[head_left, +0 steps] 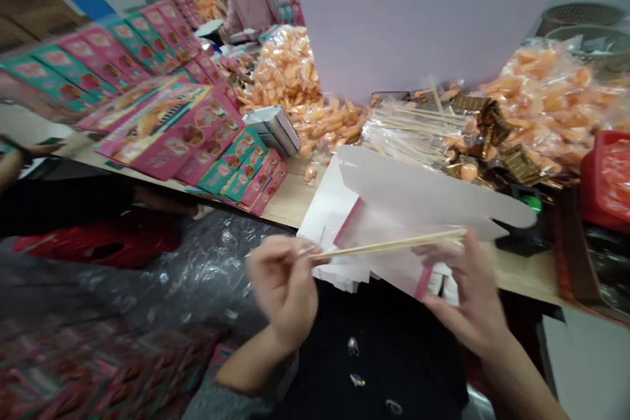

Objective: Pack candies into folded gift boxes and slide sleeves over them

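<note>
A thin bundle of wooden sticks (388, 247) lies level between my two hands, just above my lap. My left hand (284, 287) is closed in a pinch on the left end of the sticks. My right hand (467, 295) grips the right end with curled fingers, though motion smears it. Right behind the sticks an open white carton with pink edges (394, 203) rests on the wooden table's front edge (288, 200).
Pink and green printed boxes (197, 138) are stacked at left. Bags of orange snacks (546, 102) and a pack of sticks (408, 125) lie behind. A red crate (608, 177) stands at right. Another person in a pink shirt (251, 3) sits far back. Clear plastic (207, 269) covers the lower left.
</note>
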Available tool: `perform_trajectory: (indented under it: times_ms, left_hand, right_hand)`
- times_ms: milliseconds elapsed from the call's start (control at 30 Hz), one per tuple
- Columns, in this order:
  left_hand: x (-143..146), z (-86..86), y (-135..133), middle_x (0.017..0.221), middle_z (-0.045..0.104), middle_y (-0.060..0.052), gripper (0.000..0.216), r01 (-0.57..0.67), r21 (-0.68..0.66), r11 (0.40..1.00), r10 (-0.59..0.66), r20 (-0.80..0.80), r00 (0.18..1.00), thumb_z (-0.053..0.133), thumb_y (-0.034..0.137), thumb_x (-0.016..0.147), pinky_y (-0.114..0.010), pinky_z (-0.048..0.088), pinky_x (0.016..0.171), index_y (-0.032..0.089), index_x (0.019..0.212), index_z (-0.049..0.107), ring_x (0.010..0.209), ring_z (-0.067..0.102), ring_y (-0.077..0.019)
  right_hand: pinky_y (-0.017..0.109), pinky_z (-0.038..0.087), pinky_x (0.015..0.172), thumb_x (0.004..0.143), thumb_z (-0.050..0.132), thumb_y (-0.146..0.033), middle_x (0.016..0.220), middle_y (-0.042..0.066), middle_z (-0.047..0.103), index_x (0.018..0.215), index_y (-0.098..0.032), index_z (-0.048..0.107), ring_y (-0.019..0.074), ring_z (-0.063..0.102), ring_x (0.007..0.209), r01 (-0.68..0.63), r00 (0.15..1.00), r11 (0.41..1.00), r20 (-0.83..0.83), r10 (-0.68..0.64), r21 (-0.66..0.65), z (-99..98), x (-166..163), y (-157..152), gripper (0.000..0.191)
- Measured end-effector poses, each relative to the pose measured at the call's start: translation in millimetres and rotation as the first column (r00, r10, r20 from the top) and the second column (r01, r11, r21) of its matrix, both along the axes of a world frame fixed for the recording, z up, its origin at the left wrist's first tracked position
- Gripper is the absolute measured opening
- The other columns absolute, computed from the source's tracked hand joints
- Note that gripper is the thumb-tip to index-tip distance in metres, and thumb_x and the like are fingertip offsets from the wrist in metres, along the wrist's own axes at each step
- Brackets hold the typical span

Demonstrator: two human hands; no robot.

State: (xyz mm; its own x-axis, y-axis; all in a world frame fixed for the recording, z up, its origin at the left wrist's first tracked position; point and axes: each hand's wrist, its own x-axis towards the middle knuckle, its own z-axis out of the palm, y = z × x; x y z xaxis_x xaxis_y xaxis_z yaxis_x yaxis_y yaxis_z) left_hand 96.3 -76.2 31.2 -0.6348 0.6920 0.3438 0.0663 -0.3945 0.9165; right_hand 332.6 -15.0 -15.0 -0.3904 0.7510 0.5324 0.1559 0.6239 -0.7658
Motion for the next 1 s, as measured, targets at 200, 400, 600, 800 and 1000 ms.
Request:
perform_trajectory:
  times_ms: [200, 400, 600, 800, 1000]
  left_hand:
    - [8, -44.8, 39, 0.08, 0.055, 0.003, 0.028, 0.582, -0.238, 0.778, -0.46, 0.416, 0.785, 0.074, 0.029, 0.079, -0.022, 0.06, 0.063, 0.021, 0.096, 0.053, 0.068, 0.063, -0.0087]
    - [-2, -73.9, 47, 0.091, 0.058, -0.001, 0.029, 0.555, -0.338, 0.76, -0.516, 0.207, 0.831, 0.063, 0.036, 0.089, -0.031, 0.061, 0.071, 0.021, 0.11, 0.05, 0.077, 0.066, -0.0136]
    - [-43, -106.4, 40, 0.118, 0.067, -0.009, 0.045, 0.375, -0.19, 0.907, -0.354, -0.827, 0.436, 0.072, 0.037, 0.085, -0.047, 0.042, 0.11, 0.023, 0.123, 0.054, 0.118, 0.061, -0.0261]
    - [-35, -122.0, 27, 0.104, 0.074, -0.005, 0.018, 0.305, -0.349, 0.886, -0.4, -0.909, 0.121, 0.053, 0.02, 0.096, -0.039, 0.049, 0.098, 0.023, 0.11, 0.065, 0.099, 0.068, -0.0197]
    - [-71, -72.0, 94, 0.111, 0.071, -0.009, 0.026, 0.055, -0.191, 0.98, -0.197, -0.898, 0.394, 0.048, 0.028, 0.099, -0.033, 0.053, 0.095, 0.02, 0.121, 0.061, 0.108, 0.066, -0.0192]
  right_hand:
    - [0.03, 0.052, 0.047, 0.097, 0.044, -0.039, 0.11, 0.011, 0.07, 0.138, -0.036, 0.054, 0.0194, 0.068, 0.065, -0.091, 0.952, 0.804, -0.288, -0.102, -0.588, -19.4, 24, -12, 0.042]
    - [0.047, 0.063, 0.071, 0.092, 0.032, -0.072, 0.133, 0.014, 0.062, 0.121, -0.028, 0.068, 0.0344, 0.07, 0.102, -0.102, 0.989, 0.825, -0.149, 0.022, -0.556, -8.7, 29, -23, 0.063]
    - [0.039, 0.054, 0.101, 0.094, 0.048, -0.01, 0.136, 0.006, 0.062, 0.138, -0.029, 0.054, 0.0213, 0.06, 0.124, 0.068, 0.928, 0.995, 0.361, -0.09, 0.074, -9.5, 0, -25, 0.049]
    - [0.057, 0.045, 0.105, 0.099, 0.047, -0.035, 0.145, 0.007, 0.054, 0.137, -0.021, 0.055, 0.0329, 0.053, 0.131, -0.154, 0.643, 0.942, 0.754, -0.135, 0.3, -52.7, -22, -6, 0.041]
    - [0.056, 0.015, 0.12, 0.097, 0.046, -0.05, 0.119, 0.011, 0.071, 0.122, -0.012, 0.065, 0.0315, 0.063, 0.114, -0.217, 0.639, 0.846, 0.726, -0.254, 0.486, -77.6, -4, 15, 0.049]
